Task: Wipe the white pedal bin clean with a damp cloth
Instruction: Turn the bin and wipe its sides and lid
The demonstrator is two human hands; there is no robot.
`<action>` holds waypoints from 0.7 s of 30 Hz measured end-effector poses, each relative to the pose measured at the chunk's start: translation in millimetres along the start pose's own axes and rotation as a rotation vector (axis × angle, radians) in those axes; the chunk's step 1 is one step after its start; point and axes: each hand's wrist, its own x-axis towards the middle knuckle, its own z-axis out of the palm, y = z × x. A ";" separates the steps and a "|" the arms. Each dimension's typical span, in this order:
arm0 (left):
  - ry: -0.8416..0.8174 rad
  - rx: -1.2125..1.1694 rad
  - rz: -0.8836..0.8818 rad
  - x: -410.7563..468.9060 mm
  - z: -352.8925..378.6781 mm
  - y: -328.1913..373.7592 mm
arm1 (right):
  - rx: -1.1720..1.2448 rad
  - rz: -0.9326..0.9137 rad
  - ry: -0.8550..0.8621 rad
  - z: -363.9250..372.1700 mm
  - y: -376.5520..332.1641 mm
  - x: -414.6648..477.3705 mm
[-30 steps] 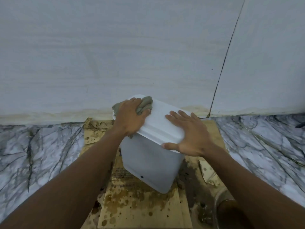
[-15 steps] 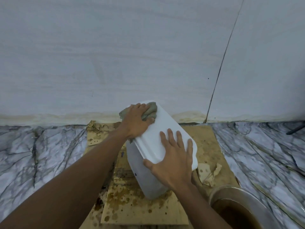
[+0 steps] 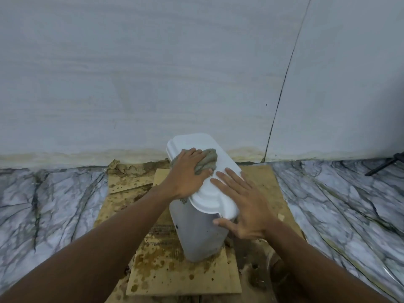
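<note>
The white pedal bin (image 3: 196,232) stands on stained cardboard, its closed lid (image 3: 188,143) running away from me towards the wall. My left hand (image 3: 185,173) lies on the middle of the lid and grips a bunched grey cloth (image 3: 208,161) between fingers and thumb, pressing it against the lid. My right hand (image 3: 242,206) rests flat on the near right end of the lid with straight, spread fingers, and its thumb touches the bin's side just under the lid edge. The pedal is hidden.
Spotted brown cardboard sheets (image 3: 179,274) cover the veined marble floor (image 3: 54,204) under the bin. A pale wall (image 3: 153,73) rises just behind it. A dark round vessel (image 3: 282,272) sits at the lower right, and a black stand leg (image 3: 384,165) shows at the far right.
The bin has turned, so its lid now points away from me. My left hand has drawn the cloth back from the lid's far end towards its middle. My right hand shifted to the near end.
</note>
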 end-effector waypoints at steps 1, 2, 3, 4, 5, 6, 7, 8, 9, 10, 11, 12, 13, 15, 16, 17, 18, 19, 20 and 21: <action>0.013 -0.004 -0.003 2.2 0.0 -0.9 | -0.010 0.007 0.042 5.3 -1.5 3.0; 0.029 -0.008 -0.005 4.3 -1.6 -1.4 | -0.019 0.020 0.081 10.1 -4.6 6.9; 0.041 -0.011 -0.015 7.2 -4.0 -3.5 | -0.024 0.040 0.114 14.8 -8.4 11.2; 0.046 -0.014 -0.028 9.3 -8.1 -5.0 | -0.023 0.061 0.147 18.9 -13.1 16.3; 0.039 -0.025 -0.048 12.4 -12.5 -8.7 | -0.021 0.082 0.178 22.6 -18.1 22.0; 0.025 -0.029 -0.056 15.3 -18.3 -12.4 | -0.022 0.101 0.205 25.5 -23.9 28.6; 0.003 -0.032 -0.063 18.5 -24.6 -17.2 | -0.026 0.121 0.223 27.9 -30.3 35.8; -0.021 -0.038 -0.073 20.3 -31.5 -20.8 | -0.030 0.140 0.232 29.9 -37.4 43.1; -0.037 -0.054 -0.092 21.1 -38.3 -23.7 | -0.030 0.158 0.234 31.8 -45.4 50.0; -0.047 -0.070 -0.115 20.7 -44.7 -25.2 | -0.029 0.175 0.230 33.7 -54.1 55.9; -0.052 -0.083 -0.133 20.2 -49.3 -26.7 | -0.029 0.192 0.223 36.4 -62.7 59.7; -0.056 -0.091 -0.141 19.3 -52.5 -27.8 | -0.028 0.205 0.213 40.0 -70.5 60.8; -0.062 -0.099 -0.142 17.9 -53.2 -28.4 | -0.028 0.212 0.202 43.7 -77.1 58.5; -0.087 -0.081 -0.117 10.6 -51.4 -22.6 | -0.031 0.197 0.185 48.6 -82.5 46.7; -0.104 -0.050 -0.098 6.6 -48.6 -18.9 | -0.037 0.179 0.178 48.3 -80.5 39.5; -0.121 -0.020 -0.084 3.4 -45.0 -15.6 | -0.040 0.158 0.166 46.2 -75.9 32.9; -0.130 -0.001 -0.078 0.4 -41.7 -11.5 | -0.033 0.137 0.146 42.8 -69.6 27.2; -0.132 0.012 -0.078 -2.1 -38.9 -7.4 | -0.019 0.112 0.120 37.8 -62.9 22.7; -0.126 0.022 -0.080 -4.2 -36.3 -3.8 | 0.000 0.086 0.090 32.2 -56.0 19.2; -0.116 0.025 -0.084 -6.6 -34.6 -0.8 | 0.026 0.061 0.063 26.4 -49.7 16.0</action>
